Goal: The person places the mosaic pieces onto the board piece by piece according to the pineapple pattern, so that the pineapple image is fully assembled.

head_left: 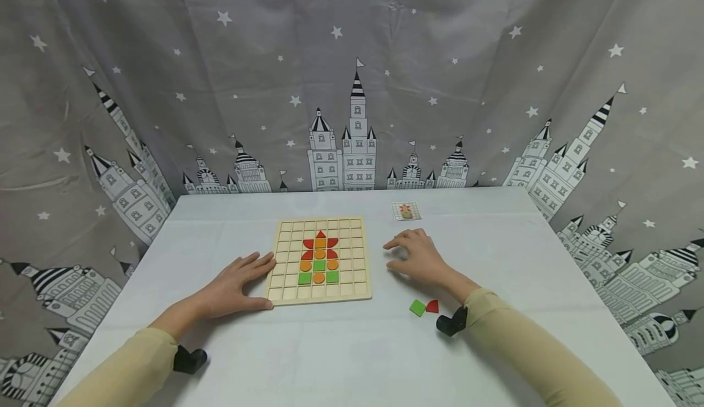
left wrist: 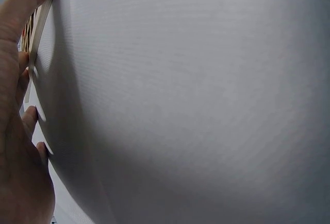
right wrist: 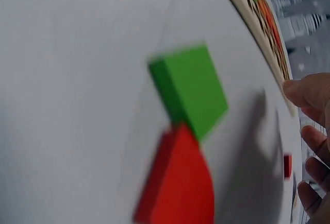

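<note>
A wooden grid board (head_left: 352, 285) lies on the white table, with several red, orange and green pieces forming a figure in its middle. My left hand (head_left: 236, 285) rests spread at the board's left edge, its fingertips and thumb touching the frame. Right of the board, my right hand (head_left: 418, 257) hovers with its fingers loosely bent and nothing visible between them. Under the right wrist lie a green square piece (head_left: 417, 308) and a red curved-edge piece (head_left: 432, 306), touching. In the right wrist view, another small red piece (right wrist: 287, 166) lies near the fingers (right wrist: 315, 137); the head view hides it.
A small picture card (head_left: 406, 211) with a gridded figure lies behind the right hand, near the table's (head_left: 352, 352) back edge. A grey curtain (head_left: 352, 40) with castles and stars hangs behind and around the table. Each wrist carries a black camera mount (head_left: 452, 321).
</note>
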{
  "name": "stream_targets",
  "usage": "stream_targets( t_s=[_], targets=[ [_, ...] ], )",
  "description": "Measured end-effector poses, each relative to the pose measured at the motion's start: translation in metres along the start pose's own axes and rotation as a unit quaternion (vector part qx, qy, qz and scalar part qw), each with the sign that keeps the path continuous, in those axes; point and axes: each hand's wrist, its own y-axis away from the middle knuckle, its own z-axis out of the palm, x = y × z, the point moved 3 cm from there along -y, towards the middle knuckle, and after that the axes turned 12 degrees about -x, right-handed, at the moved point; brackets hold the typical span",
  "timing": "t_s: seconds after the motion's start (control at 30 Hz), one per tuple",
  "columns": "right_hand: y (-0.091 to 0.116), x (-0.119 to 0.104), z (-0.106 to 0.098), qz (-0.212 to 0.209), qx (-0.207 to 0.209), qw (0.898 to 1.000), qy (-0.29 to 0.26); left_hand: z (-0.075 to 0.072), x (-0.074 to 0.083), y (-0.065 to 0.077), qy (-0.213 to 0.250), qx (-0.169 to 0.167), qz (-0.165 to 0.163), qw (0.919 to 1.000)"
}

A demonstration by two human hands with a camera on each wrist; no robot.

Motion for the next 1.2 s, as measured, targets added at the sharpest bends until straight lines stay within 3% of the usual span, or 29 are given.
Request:
stream_targets(
  t_s=[0.17, 0.33, 0.53, 0.8, 1.2],
  targets=[
    [0.002, 0.029, -0.01, 0.044, 0.012, 0.999, -0.006, 0.0, 0.0, 0.0, -0.001, 0.001, -0.002, 1.0],
    [0.0, 0.043, -0.015, 0.067, 0.029, 0.997, -0.006, 0.002, -0.001, -0.002, -0.002, -0.003, -0.008, 1.0],
    [-0.001, 0.047, -0.014, 0.069, 0.039, 0.997, 0.005, 0.003, -0.003, -0.003, -0.001, -0.001, -0.004, 1.0],
    [-0.007, 0.047, -0.012, 0.045, 0.011, 0.998, -0.038, 0.0, -0.003, -0.002, -0.003, -0.001, -0.007, 1.0],
    [-0.023, 0.042, -0.01, 0.052, -0.02, 0.998, -0.022, 0.001, 0.001, -0.001, 0.003, 0.002, -0.003, 1.0]
  ],
)
